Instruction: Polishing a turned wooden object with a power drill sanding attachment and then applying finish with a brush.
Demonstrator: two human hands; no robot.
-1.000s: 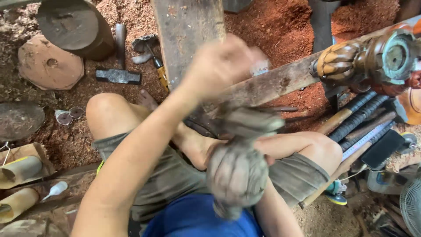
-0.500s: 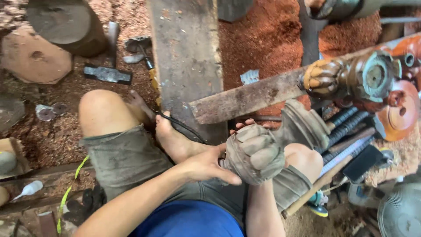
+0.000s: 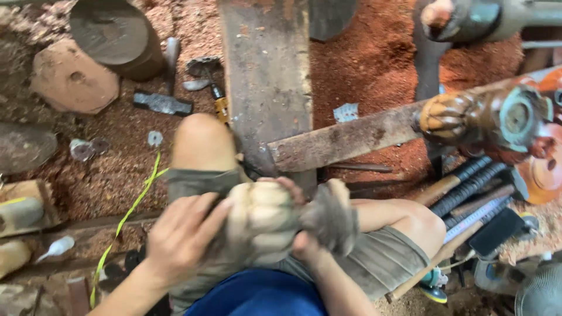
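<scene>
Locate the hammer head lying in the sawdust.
In the head view the dark hammer head lies at upper left on the sawdust, below the round wooden block and left of the wide upright plank, above the person's bent knee.

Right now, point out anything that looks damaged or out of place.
The glove between the left hand and right hand is worn and dirty, its fingers crumpled. Red sawdust covers the ground, and tools lie in a loose pile by the right knee.

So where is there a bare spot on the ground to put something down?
The red sawdust between the wide plank and the dark post is mostly bare, apart from a small scrap. Left of the plank it is crowded: a log round, a hammer head. Right of the knee lie packed tool handles.
</scene>
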